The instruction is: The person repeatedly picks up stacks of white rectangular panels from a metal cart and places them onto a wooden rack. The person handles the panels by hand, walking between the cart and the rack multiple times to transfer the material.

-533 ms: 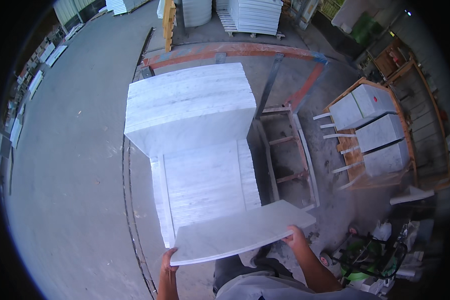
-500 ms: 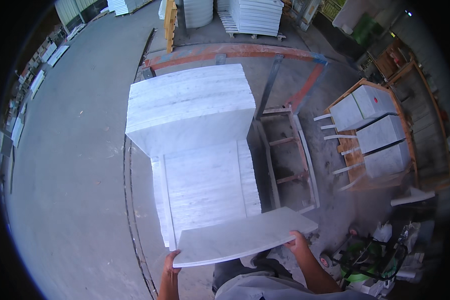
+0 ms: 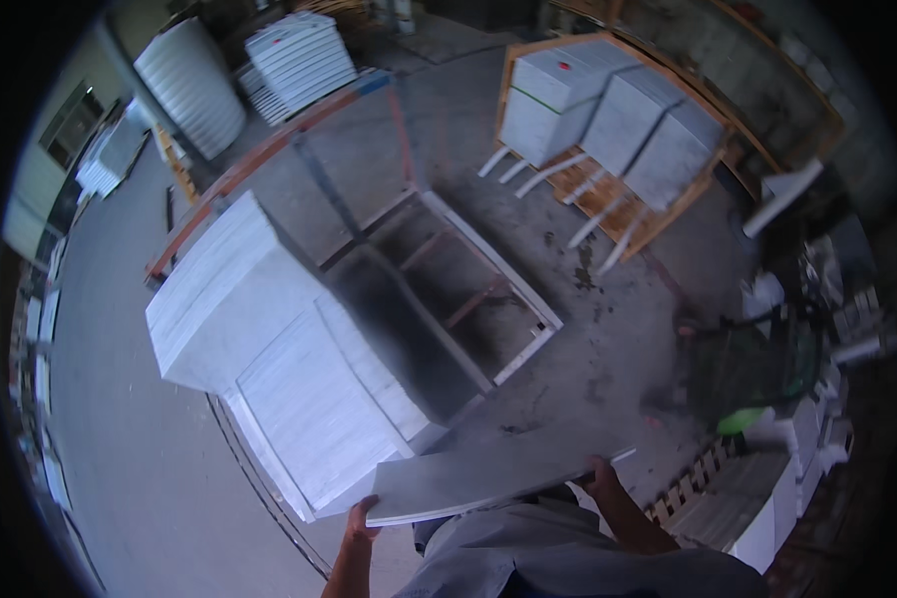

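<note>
A flat grey-white stone slab [image 3: 498, 470] is held in front of my body, its long edge toward me. My left hand [image 3: 362, 520] is closed round its left end. At the other end my right hand [image 3: 598, 476] grips the near edge; the fingers under the slab are hidden. Just beyond the slab's left part stands a large stack of white slabs [image 3: 309, 389], with a higher block of slabs [image 3: 214, 269] at its far end. The slab I hold overlaps the stack's near corner in view; I cannot tell if they touch.
A metal frame [image 3: 516, 287] lies right of the stack, joined to a reddish upright rail [image 3: 239, 171]. Farther right, a wooden crate [image 3: 723, 189] holds wrapped slab bundles. A blurred green and black machine [image 3: 743, 369] and white blocks on a pallet [image 3: 767, 518] stand at right.
My view has swung to the right, so the stack and frame now sit farther left and tilted. Both hands still hold the slab, which has come away from the stack's front.
</note>
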`<control>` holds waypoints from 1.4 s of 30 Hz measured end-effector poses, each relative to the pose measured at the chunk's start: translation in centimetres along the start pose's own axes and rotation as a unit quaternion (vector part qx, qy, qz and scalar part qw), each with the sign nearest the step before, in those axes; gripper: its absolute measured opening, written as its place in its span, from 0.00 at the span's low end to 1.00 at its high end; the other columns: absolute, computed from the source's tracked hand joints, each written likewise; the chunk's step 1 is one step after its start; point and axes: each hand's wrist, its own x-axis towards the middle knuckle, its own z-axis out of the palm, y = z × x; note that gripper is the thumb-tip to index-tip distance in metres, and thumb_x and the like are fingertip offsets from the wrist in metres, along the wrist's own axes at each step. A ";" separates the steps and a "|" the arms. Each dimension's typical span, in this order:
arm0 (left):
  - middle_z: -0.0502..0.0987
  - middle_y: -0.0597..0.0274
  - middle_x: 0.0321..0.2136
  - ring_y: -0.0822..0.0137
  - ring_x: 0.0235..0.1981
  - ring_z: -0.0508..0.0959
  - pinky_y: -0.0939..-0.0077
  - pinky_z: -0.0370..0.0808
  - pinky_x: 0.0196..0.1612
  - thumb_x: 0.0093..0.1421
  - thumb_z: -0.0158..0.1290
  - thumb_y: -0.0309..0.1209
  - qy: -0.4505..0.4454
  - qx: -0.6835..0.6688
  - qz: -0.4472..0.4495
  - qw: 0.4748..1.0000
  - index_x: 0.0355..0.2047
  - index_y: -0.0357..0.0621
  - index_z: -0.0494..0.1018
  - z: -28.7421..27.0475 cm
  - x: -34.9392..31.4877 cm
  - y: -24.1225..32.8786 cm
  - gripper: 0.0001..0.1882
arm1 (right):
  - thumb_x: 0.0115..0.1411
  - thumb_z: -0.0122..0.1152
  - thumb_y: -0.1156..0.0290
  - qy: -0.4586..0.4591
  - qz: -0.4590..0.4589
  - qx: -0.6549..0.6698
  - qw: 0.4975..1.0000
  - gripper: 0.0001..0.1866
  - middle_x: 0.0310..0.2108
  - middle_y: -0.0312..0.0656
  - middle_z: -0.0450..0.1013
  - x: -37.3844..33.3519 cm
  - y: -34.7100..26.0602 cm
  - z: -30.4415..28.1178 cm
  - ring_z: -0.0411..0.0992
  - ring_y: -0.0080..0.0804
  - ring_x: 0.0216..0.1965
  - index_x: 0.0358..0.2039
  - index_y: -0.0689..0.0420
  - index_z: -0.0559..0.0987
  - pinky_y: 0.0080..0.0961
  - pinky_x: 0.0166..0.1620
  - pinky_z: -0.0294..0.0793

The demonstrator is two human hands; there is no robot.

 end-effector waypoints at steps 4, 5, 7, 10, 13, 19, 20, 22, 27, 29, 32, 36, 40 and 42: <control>0.72 0.47 0.36 0.54 0.38 0.73 0.64 0.71 0.43 0.55 0.46 0.28 -0.087 0.048 -0.012 0.995 0.39 0.27 0.67 9.7 0.4 -1.9 0.16 | 0.46 0.60 0.74 0.048 -0.321 -0.415 0.850 0.11 0.33 0.44 0.70 -2.2 -3.5 -7.6 0.70 0.39 0.36 0.33 0.58 0.73 0.34 0.38 0.70; 0.73 0.47 0.36 0.55 0.38 0.73 0.65 0.70 0.43 0.55 0.46 0.28 -0.084 0.049 -0.018 0.995 0.39 0.27 0.68 12.1 0.3 -2.3 0.15 | 0.47 0.60 0.74 0.065 -0.284 -0.312 0.904 0.11 0.32 0.43 0.70 -2.2 -4.5 -8.6 0.70 0.39 0.36 0.32 0.58 0.73 0.34 0.38 0.70; 0.73 0.49 0.35 0.56 0.37 0.74 0.65 0.70 0.43 0.55 0.47 0.29 -0.157 0.085 -0.003 0.984 0.39 0.28 0.69 16.9 0.2 -3.3 0.15 | 0.47 0.59 0.74 0.082 -0.203 -0.100 0.971 0.09 0.31 0.42 0.70 -1.8 -6.7 -10.1 0.70 0.37 0.35 0.31 0.57 0.73 0.35 0.36 0.69; 0.74 0.50 0.35 0.56 0.36 0.75 0.65 0.70 0.43 0.54 0.47 0.30 -0.177 0.107 -0.016 0.978 0.38 0.29 0.69 23.3 0.9 -4.7 0.16 | 0.48 0.57 0.73 0.118 -0.078 0.158 0.977 0.07 0.30 0.41 0.70 -0.1 -10.7 -12.1 0.70 0.36 0.34 0.30 0.55 0.73 0.35 0.35 0.70; 0.74 0.50 0.35 0.57 0.37 0.75 0.66 0.71 0.43 0.55 0.48 0.31 -0.202 0.127 -0.006 0.971 0.38 0.29 0.69 28.0 2.6 -5.5 0.16 | 0.51 0.53 0.71 0.181 -0.013 0.250 0.951 0.06 0.31 0.39 0.69 1.2 -14.5 -13.8 0.70 0.36 0.35 0.32 0.52 0.72 0.38 0.36 0.71; 0.73 0.50 0.35 0.56 0.38 0.74 0.67 0.70 0.44 0.54 0.47 0.30 -0.155 0.079 -0.137 0.975 0.41 0.28 0.66 36.0 9.6 -5.4 0.18 | 0.52 0.51 0.70 0.216 -0.030 0.259 0.941 0.09 0.34 0.38 0.69 6.3 -22.0 -14.6 0.69 0.37 0.37 0.36 0.52 0.71 0.46 0.38 0.72; 0.72 0.49 0.37 0.55 0.39 0.73 0.65 0.70 0.44 0.53 0.47 0.30 -0.176 0.083 -0.110 0.975 0.41 0.28 0.65 37.4 10.4 -5.6 0.18 | 0.52 0.51 0.70 0.226 -0.028 0.245 0.943 0.10 0.34 0.38 0.69 7.6 -23.9 -14.6 0.70 0.38 0.38 0.37 0.52 0.70 0.46 0.38 0.72; 0.73 0.47 0.35 0.55 0.37 0.75 0.66 0.73 0.41 0.54 0.47 0.31 -0.156 0.062 -0.145 0.975 0.41 0.28 0.66 39.7 11.9 -5.4 0.18 | 0.52 0.51 0.71 0.223 -0.017 0.224 0.948 0.10 0.35 0.39 0.69 9.0 -26.4 -14.6 0.69 0.38 0.39 0.37 0.53 0.70 0.47 0.38 0.71; 0.72 0.48 0.37 0.53 0.40 0.73 0.64 0.69 0.46 0.51 0.49 0.31 -0.154 0.065 -0.132 0.977 0.42 0.27 0.65 45.8 13.4 -3.4 0.21 | 0.50 0.54 0.73 0.135 -0.034 0.220 0.966 0.12 0.34 0.40 0.67 14.6 -32.1 -14.9 0.69 0.40 0.39 0.37 0.54 0.70 0.48 0.39 0.72; 0.73 0.49 0.37 0.54 0.40 0.74 0.64 0.71 0.44 0.51 0.50 0.31 -0.168 0.070 -0.102 0.978 0.41 0.29 0.66 48.8 13.5 -2.7 0.20 | 0.49 0.55 0.73 0.106 -0.152 -0.181 0.966 0.14 0.34 0.42 0.66 17.2 -34.7 -14.6 0.69 0.40 0.39 0.38 0.55 0.69 0.47 0.39 0.72; 0.73 0.51 0.35 0.56 0.37 0.75 0.66 0.74 0.38 0.51 0.50 0.31 -0.163 0.049 -0.086 0.982 0.38 0.34 0.68 52.4 13.1 -1.6 0.16 | 0.48 0.57 0.72 0.131 -0.168 -0.111 0.971 0.15 0.34 0.43 0.66 18.9 -38.3 -12.2 0.69 0.40 0.39 0.38 0.56 0.69 0.43 0.39 0.73; 0.72 0.50 0.37 0.54 0.39 0.73 0.62 0.69 0.45 0.49 0.52 0.30 -0.050 0.041 -0.020 0.998 0.42 0.30 0.66 56.4 13.8 -0.9 0.21 | 0.47 0.58 0.71 0.090 -0.031 0.110 0.989 0.16 0.34 0.44 0.66 23.4 -46.8 -8.9 0.69 0.40 0.37 0.38 0.56 0.68 0.40 0.38 0.74; 0.71 0.50 0.38 0.54 0.40 0.72 0.62 0.69 0.45 0.49 0.52 0.30 -0.031 0.015 0.018 0.999 0.42 0.30 0.65 60.9 14.9 -1.4 0.21 | 0.48 0.55 0.70 0.088 0.023 0.145 0.985 0.14 0.35 0.44 0.66 30.1 -53.0 -7.3 0.70 0.39 0.38 0.37 0.57 0.69 0.42 0.39 0.74; 0.71 0.50 0.38 0.54 0.41 0.72 0.61 0.68 0.46 0.49 0.52 0.30 -0.005 0.008 0.032 0.999 0.42 0.29 0.65 63.6 15.4 -1.7 0.21 | 0.49 0.54 0.70 0.116 0.065 0.127 0.983 0.13 0.36 0.44 0.67 34.5 -56.3 -7.0 0.70 0.39 0.38 0.36 0.57 0.70 0.43 0.39 0.74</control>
